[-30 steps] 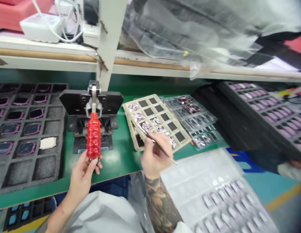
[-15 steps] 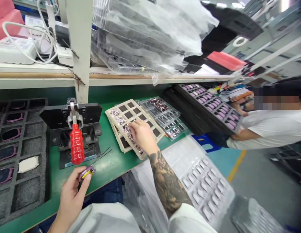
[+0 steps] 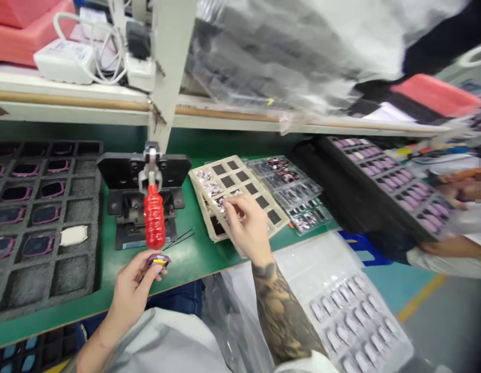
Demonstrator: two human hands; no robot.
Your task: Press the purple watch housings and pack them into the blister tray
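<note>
My left hand (image 3: 137, 282) grips a small purple watch case (image 3: 159, 260) with a yellow strip on it, just below the red handle (image 3: 154, 220) of a black clamp fixture (image 3: 124, 199). Thin black tweezers (image 3: 180, 240) lie on the green bench behind the case. Over a beige compartment tray (image 3: 240, 178) of small shiny parts (image 3: 211, 187), my right hand (image 3: 248, 223) has thumb and forefinger close together. Whatever may be between those fingertips is too small to make out.
On the left, a dark foam tray (image 3: 79, 186) holds purple watch cases and a white piece (image 3: 74, 235). Clear trays (image 3: 298, 194) lie right of the beige tray. Another person's arm (image 3: 438, 254) is beside a purple-filled tray (image 3: 388, 178). A shelf (image 3: 232, 119) crosses behind.
The view has turned left, so the scene sits further right. My right hand has lifted slightly from the small parts. The watch case in my left hand has tilted and is nearer the clamp handle.
</note>
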